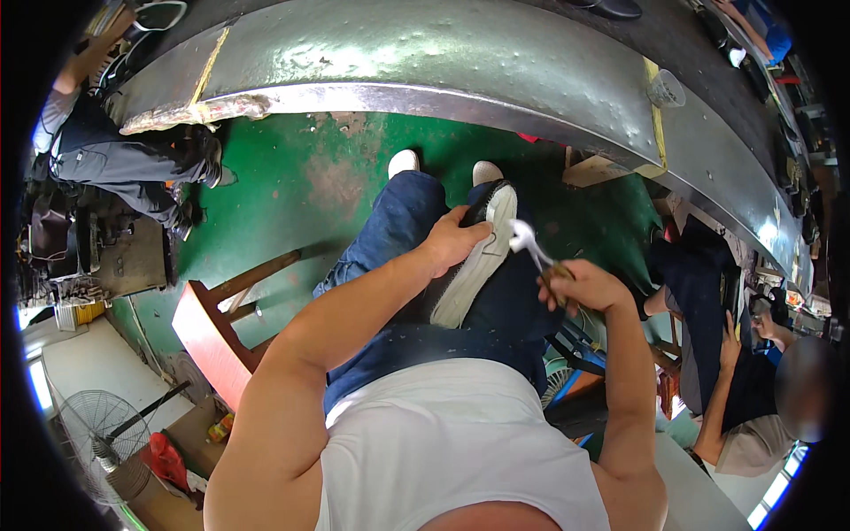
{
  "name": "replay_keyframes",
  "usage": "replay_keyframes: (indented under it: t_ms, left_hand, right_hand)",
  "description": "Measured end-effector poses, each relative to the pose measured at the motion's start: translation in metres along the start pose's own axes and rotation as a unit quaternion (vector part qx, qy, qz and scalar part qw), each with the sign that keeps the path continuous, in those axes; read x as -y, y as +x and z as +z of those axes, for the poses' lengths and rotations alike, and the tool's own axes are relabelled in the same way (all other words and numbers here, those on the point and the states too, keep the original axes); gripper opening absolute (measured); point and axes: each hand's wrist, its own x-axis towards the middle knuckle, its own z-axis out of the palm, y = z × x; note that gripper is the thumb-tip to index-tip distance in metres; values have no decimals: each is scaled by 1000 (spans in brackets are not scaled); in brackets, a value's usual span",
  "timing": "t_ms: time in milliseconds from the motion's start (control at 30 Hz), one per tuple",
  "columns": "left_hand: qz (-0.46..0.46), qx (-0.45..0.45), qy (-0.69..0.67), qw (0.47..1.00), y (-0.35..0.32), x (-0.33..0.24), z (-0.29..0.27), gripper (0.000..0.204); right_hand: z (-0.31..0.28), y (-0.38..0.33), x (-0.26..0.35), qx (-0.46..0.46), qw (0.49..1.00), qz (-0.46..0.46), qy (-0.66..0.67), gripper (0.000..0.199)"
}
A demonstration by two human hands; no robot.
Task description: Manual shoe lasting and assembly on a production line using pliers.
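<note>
Across my thighs lies a dark shoe, its pale off-white sole (pixel 475 272) turned up and its toe pointing away from me. My left hand (pixel 453 242) is closed round the side of the shoe, with the thumb on the sole. In my right hand (pixel 586 286) a hammer (pixel 524 237) is gripped by its brownish handle. The shiny metal head is slightly blurred and hangs just right of the sole; I cannot tell whether it touches. A small dark curved mark shows on the sole beside my left thumb.
A long metal-faced bench (pixel 425 57) curves across the far side. At left stands a wooden stool (pixel 212 341), with a wire-caged fan (pixel 102 442) behind it. One seated person (pixel 133 155) is at far left, another (pixel 708 354) at right. A blue-framed seat (pixel 575 389) is by my right hip.
</note>
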Motion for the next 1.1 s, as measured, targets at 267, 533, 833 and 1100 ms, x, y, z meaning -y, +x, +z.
replay_keyframes:
  t_ms: [267, 533, 833, 1100]
  left_hand:
    - [14, -19, 65, 998, 2, 4, 1, 71]
    - [-25, 16, 66, 997, 6, -7, -8, 75]
    - [-89, 96, 28, 991, 8, -16, -16, 72]
    - [-86, 87, 54, 991, -1, -17, -16, 70]
  right_hand:
    - [33, 32, 52, -207, 937, -53, -275, 47]
    - [39, 28, 40, -201, 943, -25, -265, 43]
    - [70, -5, -19, -135, 853, -212, -457, 43]
    - [110, 7, 27, -159, 799, -14, -579, 38]
